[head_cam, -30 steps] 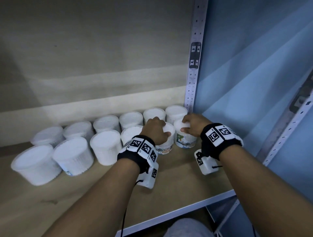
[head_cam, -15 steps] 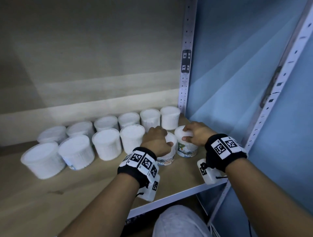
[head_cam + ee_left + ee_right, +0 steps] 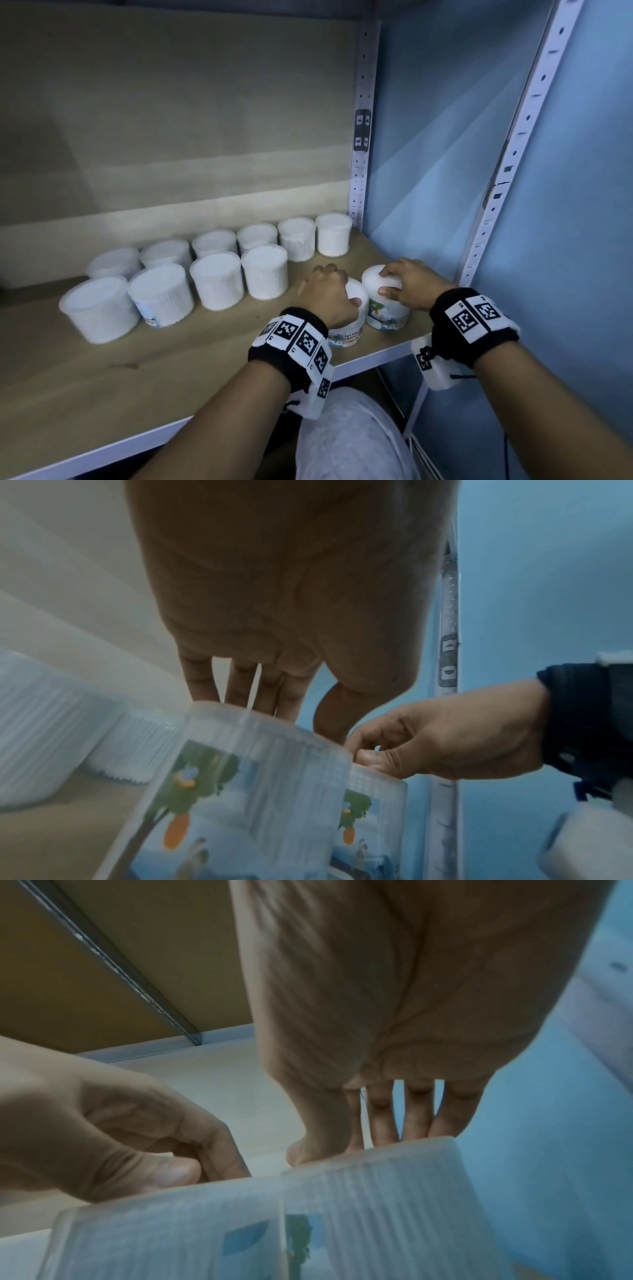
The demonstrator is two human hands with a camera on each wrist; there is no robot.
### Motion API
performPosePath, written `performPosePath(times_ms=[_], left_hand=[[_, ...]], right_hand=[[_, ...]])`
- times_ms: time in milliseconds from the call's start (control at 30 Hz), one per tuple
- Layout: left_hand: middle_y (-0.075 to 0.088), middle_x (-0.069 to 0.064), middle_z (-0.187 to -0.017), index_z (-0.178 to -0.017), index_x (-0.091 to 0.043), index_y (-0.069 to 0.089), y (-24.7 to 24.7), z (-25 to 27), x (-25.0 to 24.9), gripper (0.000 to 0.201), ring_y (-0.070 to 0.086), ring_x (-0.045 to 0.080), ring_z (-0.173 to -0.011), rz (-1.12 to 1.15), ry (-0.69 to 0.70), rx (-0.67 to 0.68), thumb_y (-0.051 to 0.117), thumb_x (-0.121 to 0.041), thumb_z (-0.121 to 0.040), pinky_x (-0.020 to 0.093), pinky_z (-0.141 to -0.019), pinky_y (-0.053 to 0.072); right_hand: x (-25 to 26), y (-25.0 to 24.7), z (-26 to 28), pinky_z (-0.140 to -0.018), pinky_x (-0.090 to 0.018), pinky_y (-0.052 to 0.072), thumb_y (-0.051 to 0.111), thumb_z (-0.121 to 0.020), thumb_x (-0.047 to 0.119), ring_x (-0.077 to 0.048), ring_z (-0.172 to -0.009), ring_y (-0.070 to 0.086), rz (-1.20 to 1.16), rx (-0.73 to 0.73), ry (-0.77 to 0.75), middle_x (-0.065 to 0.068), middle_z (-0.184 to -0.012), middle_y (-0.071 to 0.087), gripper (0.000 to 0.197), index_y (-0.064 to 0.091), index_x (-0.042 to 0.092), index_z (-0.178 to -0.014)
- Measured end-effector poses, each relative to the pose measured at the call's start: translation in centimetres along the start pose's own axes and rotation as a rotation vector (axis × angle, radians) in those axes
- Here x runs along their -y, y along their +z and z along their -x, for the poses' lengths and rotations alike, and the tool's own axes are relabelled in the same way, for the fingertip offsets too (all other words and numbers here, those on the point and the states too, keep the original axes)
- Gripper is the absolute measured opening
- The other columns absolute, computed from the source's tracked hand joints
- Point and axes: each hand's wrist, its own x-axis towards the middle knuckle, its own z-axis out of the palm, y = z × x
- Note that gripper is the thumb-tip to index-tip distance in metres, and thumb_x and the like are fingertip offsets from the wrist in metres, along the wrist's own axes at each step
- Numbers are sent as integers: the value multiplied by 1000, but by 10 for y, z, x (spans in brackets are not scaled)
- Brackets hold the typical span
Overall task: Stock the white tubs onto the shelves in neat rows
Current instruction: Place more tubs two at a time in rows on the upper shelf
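Note:
Two white tubs with picture labels stand side by side near the shelf's front right corner. My left hand (image 3: pixel 329 291) grips the left tub (image 3: pixel 347 329) from above, fingers curled over its lid. My right hand (image 3: pixel 407 284) grips the right tub (image 3: pixel 387 308) at its lid, thumb on the near side. The left wrist view shows the left tub (image 3: pixel 246 791) under my left fingers (image 3: pixel 240 693), with the right tub (image 3: pixel 373 813) and right hand (image 3: pixel 445 745) beside it. The right wrist view shows the right tub (image 3: pixel 377 1204) under my right fingers (image 3: pixel 383 1118).
Several more white tubs stand in two rows along the shelf's back, such as one (image 3: pixel 334 233) at the far right and one (image 3: pixel 99 308) at the front left. A perforated upright (image 3: pixel 359 137) and a blue wall (image 3: pixel 445 171) close off the right side. The wooden shelf (image 3: pixel 137 377) ends in a white front edge.
Both hands have drawn their two tubs toward the front edge, away from the back rows. The head camera has pulled back and tilted up.

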Motion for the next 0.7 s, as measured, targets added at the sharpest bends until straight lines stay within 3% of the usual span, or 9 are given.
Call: performPosePath(times_ms=[233, 367, 467, 600, 700], left_hand=[[55, 6, -125, -123, -11, 58, -3, 9, -1, 48, 48, 26, -121, 103, -22, -6, 62, -36, -82, 39, -100, 43], [56, 8, -132, -125, -11, 58, -17, 8, 10, 47, 51, 23, -124, 308, -53, -47, 62, -19, -80, 29, -104, 42], [56, 7, -133, -125, -9, 59, -39, 6, 32, 47, 51, 21, -124, 365, -71, -71, 58, -10, -78, 23, -101, 40], [55, 5, -134, -128, -13, 56, -64, 3, 79, 46, 52, 20, -123, 337, -180, -80, 58, -13, -81, 18, -91, 37], [55, 4, -133, -127, -14, 56, -79, 4, 115, 43, 51, 19, -123, 283, -249, -70, 59, -21, -85, 20, -90, 38]], right_hand=[[4, -1, 10, -112, -36, 33, 60, -89, 40, -28, -132, 38, -15, 2, 31, -8, -139, 45, 52, 51, 17, -135], [12, -9, 12, -111, -35, 36, 65, -86, 34, -26, -132, 43, -106, -13, 46, -9, -143, 46, 64, 41, 15, -143], [33, -16, 11, -109, -30, 38, 63, -89, 29, -23, -131, 47, -171, -77, -2, -8, -143, 49, 59, 43, 10, -141], [79, -23, -3, -102, -30, 46, 67, -85, 31, -19, -111, 61, -301, -118, -82, -3, -117, 65, 36, 64, 17, -118], [117, -20, -22, -93, -29, 50, 68, -81, 38, -15, -93, 63, -357, -133, -130, 4, -101, 67, 23, 69, 26, -101]])
